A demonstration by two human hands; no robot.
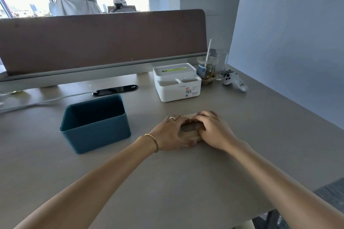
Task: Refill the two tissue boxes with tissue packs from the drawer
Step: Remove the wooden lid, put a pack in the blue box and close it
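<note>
Both my hands are down flat on the desk (186,182) now, pressed onto a tan wooden lid (189,128) with an oval slot in its middle. My left hand (172,134) grips its left end, fingers curled over the far edge and thumb at the near edge; my right hand (212,130) clamps the right end, fingertips at the slot. Just left of my left fingers sits the blue tissue box (96,126), open-topped, its inside dark. Beyond my right fingers, well apart, stands the white tissue box (177,83), a green strip showing through its top slot.
</note>
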